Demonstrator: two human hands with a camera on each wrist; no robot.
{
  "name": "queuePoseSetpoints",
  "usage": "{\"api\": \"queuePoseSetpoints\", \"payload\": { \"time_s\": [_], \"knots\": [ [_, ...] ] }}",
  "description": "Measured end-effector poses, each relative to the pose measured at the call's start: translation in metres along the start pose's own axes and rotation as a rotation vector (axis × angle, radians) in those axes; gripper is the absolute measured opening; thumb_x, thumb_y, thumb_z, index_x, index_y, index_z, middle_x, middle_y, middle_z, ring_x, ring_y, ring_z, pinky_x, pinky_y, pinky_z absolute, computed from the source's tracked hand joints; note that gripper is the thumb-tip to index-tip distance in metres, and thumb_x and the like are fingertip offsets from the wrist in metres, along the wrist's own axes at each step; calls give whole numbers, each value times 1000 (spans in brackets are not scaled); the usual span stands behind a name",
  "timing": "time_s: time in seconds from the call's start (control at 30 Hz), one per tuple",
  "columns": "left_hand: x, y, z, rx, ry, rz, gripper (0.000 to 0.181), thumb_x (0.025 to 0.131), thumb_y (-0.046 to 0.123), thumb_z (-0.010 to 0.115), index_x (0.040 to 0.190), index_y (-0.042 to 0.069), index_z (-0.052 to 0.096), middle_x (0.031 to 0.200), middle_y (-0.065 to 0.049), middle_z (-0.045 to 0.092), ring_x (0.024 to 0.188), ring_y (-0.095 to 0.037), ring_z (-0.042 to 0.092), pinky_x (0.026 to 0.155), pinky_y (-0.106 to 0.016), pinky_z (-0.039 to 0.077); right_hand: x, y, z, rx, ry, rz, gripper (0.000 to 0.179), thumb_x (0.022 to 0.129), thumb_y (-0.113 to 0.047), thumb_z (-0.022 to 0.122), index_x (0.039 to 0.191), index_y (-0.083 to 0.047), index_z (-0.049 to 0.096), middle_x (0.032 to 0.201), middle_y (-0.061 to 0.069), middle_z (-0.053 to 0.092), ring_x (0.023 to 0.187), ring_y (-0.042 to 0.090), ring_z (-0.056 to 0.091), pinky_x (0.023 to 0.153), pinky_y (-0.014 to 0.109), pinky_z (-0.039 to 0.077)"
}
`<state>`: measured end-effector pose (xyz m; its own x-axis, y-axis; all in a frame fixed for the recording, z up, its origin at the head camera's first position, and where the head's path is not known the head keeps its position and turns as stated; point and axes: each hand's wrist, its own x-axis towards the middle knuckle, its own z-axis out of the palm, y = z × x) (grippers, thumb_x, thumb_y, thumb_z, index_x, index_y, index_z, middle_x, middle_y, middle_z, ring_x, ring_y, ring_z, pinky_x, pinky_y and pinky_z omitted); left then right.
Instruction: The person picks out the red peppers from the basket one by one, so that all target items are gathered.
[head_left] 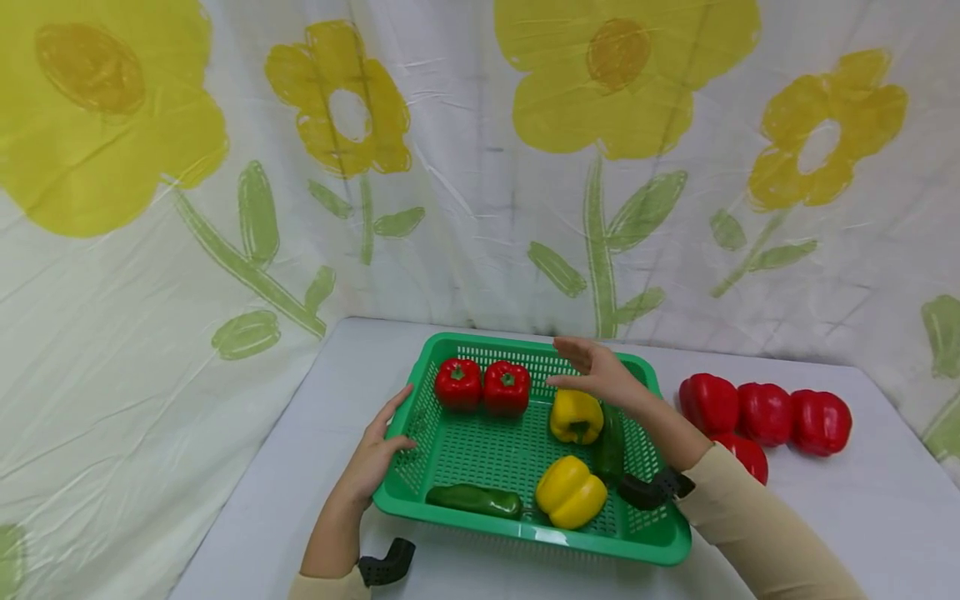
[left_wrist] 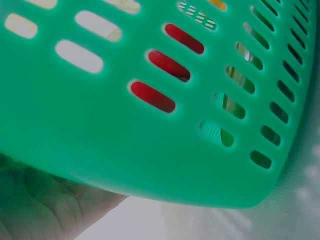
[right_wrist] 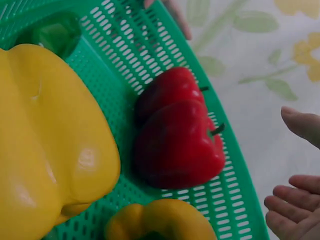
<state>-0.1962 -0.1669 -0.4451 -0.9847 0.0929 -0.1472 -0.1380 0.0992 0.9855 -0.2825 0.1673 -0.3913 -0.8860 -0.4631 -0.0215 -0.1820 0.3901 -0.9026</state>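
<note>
A green plastic basket [head_left: 487, 450] stands on the table. My left hand [head_left: 372, 458] grips its left rim, the thumb reaching over the inner side; in the left wrist view that hand [left_wrist: 45, 205] shows under the perforated wall. My right hand [head_left: 600, 375] hovers over the basket's back right, thumb and fingers apart, holding nothing. Below it lies a yellow bell pepper [head_left: 576, 417], beside a long green pepper [head_left: 609, 446]. Another yellow bell pepper [head_left: 572, 492] and green pepper [head_left: 474, 500] lie along the front. Two red bell peppers [head_left: 458, 384] [head_left: 507, 388] sit at the back left.
Several red bell peppers [head_left: 763, 414] lie on the white table [head_left: 817, 500] to the right of the basket, one partly hidden by the right forearm. A flower-printed curtain [head_left: 465, 208] hangs behind the table.
</note>
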Motion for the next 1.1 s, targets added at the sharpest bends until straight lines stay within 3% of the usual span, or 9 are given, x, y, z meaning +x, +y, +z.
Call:
{"api": "queuePoseSetpoints", "payload": {
  "time_s": [0.43, 0.83, 1.1],
  "knots": [
    [0, 0, 0, 1, -6, 13, 76, 81, -4, 46, 146, 30, 27, 154, -8, 20, 128, -37, 38, 86, -40, 47, 23, 4, 23, -108, -127, 3, 81, 78, -30, 73, 140, 3, 34, 144, 22, 38, 133, 37, 36, 105, 48, 34],
    [-1, 3, 0, -4, -16, 8, 75, 83, -4, 46, 146, 32, 27, 155, -7, 19, 130, -36, 37, 87, -40, 47, 35, 9, 37, -143, -122, 37, 77, 78, -27, 73, 141, 0, 36, 146, 18, 37, 134, 36, 34, 107, 47, 31],
    [-2, 4, 0, -6, -18, 8, 76, 82, -4, 47, 145, 32, 28, 155, -7, 19, 131, -36, 36, 87, -39, 47, 39, 14, 51, -305, -117, 70, 82, 74, -26, 77, 140, 0, 36, 137, 17, 47, 122, 31, 48, 99, 43, 41]
  ]
}}
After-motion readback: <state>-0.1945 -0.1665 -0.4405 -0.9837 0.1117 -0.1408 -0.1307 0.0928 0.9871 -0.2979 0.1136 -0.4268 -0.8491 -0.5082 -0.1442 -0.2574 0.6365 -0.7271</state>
